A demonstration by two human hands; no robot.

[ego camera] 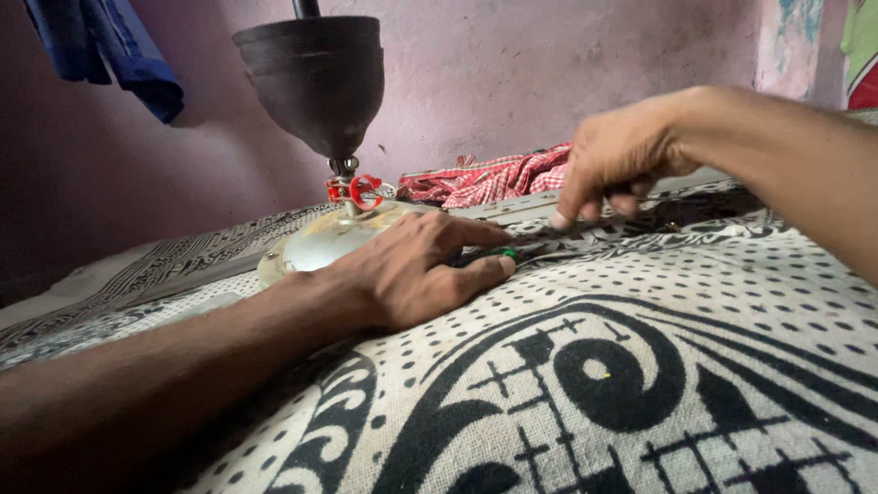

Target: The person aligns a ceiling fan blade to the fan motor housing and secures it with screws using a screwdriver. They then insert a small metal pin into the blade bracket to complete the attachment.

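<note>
A green-handled tool [506,253] — probably a screwdriver, though only a sliver of its green grip shows — lies low on the patterned bedsheet [640,366], its long axis seeming to run from the left hand toward the right, roughly left to right across the view and slightly away; its shaft is lost against the dark band of the print and cannot be traced with certainty. The left hand [412,270] rests palm down on the sheet with fingers curled around the handle and the thumb pressed along it, closing on the tool. The right hand [617,160] hovers just beyond, fingers bent downward and bunched, the fingertips touching the dark strip on the cloth; whether they pinch something small there cannot be told. The sheet is a coarse woven cotton, cream with bold black swirls, dots and crosses. Behind the left hand sits a ceiling fan motor [320,240] — a rounded, dull metal dome, partly hidden by the wrist — with a short rod rising from it, red wires [357,190] looped around the stem, and a dark, cone-shaped canopy cup [315,78] above, its top cut off by the frame. A red checked cloth [494,176] lies crumpled near the pink wall [512,73], and a blue garment [110,46] hangs at upper left, cropped.
</note>
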